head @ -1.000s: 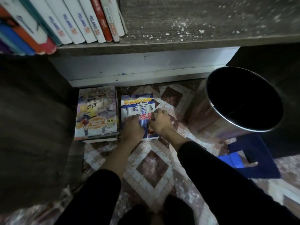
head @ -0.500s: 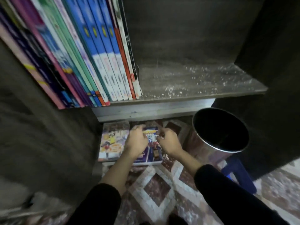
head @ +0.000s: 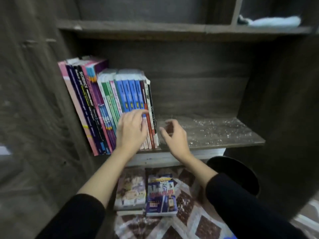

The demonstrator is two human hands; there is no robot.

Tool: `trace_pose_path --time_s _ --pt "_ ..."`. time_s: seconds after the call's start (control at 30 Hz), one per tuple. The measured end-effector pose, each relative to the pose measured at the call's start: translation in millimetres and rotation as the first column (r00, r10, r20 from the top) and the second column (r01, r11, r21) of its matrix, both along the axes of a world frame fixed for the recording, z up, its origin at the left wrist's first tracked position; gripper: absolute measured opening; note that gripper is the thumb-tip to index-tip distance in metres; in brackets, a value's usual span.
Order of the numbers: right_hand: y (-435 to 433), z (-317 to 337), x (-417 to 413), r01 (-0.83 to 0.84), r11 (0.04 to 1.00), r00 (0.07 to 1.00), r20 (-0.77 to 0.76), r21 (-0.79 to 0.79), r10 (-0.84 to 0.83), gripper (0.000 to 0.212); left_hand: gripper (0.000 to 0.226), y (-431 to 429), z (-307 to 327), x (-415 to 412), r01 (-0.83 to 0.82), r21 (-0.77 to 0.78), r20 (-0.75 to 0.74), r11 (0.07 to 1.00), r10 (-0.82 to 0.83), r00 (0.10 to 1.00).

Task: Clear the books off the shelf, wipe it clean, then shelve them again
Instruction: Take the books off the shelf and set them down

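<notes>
A dusty shelf (head: 215, 133) at frame centre carries a row of books (head: 120, 94) on its left. The left grip (head: 132, 131) spreads slack-fingered over their spines; the right grip (head: 174, 135) hovers alongside, fingers loosely curled, empty.

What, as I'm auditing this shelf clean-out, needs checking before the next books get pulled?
1. Left hand at the right end of the book row: ok.
2. Right hand holding nothing: ok.
3. Fingers closed round a book: not ok, both hands are open.
4. Book stacks on the floor lie flat, tiled floor bare beside them: ok.
5. Shelf board ready to wipe: not ok; books stand on it, white specks on its bare part.
6. Cloth in reach: cannot tell; a pale cloth-like thing lies in the upper right compartment.
</notes>
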State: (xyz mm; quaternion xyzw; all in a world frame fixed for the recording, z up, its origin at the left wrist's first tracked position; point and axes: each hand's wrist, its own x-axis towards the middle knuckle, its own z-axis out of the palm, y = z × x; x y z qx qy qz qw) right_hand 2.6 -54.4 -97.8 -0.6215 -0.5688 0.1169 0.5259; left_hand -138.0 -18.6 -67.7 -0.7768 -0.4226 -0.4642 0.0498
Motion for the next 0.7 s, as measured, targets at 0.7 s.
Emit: trace_pose_path --time_s 0.7 --pt "59.8 44.9 -25.2 -0.023 0.997 0.946 0.319 -0.079 0.048 0.051 0.047 36.0 73.3 -13.3 -0.301 0.118 -0.235 0.946 0.321 0.917"
